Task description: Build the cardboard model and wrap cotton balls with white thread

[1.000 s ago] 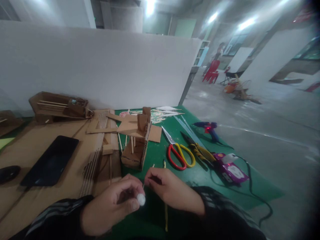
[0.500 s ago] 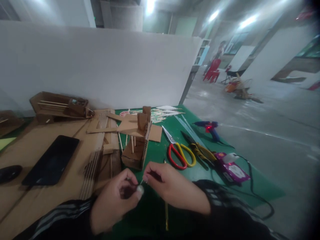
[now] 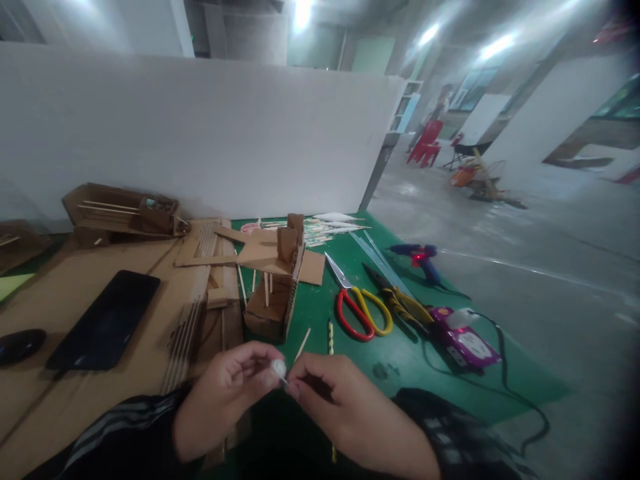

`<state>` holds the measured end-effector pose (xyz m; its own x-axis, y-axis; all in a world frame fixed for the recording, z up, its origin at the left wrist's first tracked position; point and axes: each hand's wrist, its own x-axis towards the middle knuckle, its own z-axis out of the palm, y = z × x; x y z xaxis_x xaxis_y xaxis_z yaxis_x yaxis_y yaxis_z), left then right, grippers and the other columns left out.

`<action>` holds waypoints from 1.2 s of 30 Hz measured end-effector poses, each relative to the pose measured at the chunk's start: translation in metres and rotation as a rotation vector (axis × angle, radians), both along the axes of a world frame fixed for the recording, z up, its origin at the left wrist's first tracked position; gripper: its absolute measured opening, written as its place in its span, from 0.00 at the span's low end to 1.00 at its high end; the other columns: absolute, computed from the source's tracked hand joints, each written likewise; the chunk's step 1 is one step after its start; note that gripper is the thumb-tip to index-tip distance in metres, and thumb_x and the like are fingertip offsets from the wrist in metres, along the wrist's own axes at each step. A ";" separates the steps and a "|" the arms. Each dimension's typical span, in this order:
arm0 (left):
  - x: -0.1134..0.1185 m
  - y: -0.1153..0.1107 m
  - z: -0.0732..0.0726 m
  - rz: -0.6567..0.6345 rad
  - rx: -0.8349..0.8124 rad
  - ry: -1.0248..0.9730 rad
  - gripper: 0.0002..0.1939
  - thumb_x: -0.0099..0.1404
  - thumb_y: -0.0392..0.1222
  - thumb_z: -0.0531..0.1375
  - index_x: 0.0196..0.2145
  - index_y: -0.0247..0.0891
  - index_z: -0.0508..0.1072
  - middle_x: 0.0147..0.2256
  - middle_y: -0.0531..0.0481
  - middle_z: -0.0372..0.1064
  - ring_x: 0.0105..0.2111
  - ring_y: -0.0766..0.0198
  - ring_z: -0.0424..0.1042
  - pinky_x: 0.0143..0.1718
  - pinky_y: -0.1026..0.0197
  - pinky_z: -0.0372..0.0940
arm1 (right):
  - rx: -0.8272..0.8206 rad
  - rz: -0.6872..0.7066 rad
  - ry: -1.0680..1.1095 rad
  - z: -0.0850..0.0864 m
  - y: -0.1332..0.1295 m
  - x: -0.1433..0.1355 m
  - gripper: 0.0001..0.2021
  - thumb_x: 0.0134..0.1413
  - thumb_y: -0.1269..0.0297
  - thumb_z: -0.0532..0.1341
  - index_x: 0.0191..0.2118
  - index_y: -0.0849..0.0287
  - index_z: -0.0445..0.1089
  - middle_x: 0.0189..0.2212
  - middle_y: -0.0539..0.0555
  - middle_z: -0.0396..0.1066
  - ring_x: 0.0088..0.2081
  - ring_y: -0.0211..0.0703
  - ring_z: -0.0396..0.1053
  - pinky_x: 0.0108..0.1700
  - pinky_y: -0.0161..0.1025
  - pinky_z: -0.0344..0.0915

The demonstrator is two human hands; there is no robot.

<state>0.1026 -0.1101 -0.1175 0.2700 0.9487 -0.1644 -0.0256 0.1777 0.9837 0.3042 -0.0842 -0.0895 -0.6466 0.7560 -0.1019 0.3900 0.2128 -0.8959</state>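
The left hand (image 3: 225, 403) pinches a small white piece (image 3: 279, 367) at its fingertips while the right hand (image 3: 357, 413) grips a thin strand (image 3: 283, 380) beside it, apparently a fine adjustment calling for steady opposed fingertips.

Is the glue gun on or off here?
Apparently on: the glue gun shows a glowing red light on its body.

your scene is dim and cool-toned, with ceiling lights (image 3: 303, 15) glaring into hazy white blooms overhead. pale reflections streak the floor (image 3: 505, 247) on your right, while the green table (image 3: 310, 308) sinks nearly to black beneath your hands (image 3: 345, 403). you get soft, smeared detail in the background, stretched shapes towards the sides, and a dark vignette down the right edge.
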 end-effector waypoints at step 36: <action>0.003 0.004 -0.007 -0.045 -0.011 0.082 0.14 0.65 0.48 0.61 0.41 0.34 0.71 0.37 0.46 0.73 0.40 0.60 0.72 0.44 0.61 0.65 | 0.186 -0.001 -0.151 0.009 0.004 -0.006 0.08 0.61 0.67 0.55 0.32 0.59 0.69 0.24 0.47 0.67 0.26 0.34 0.59 0.27 0.31 0.52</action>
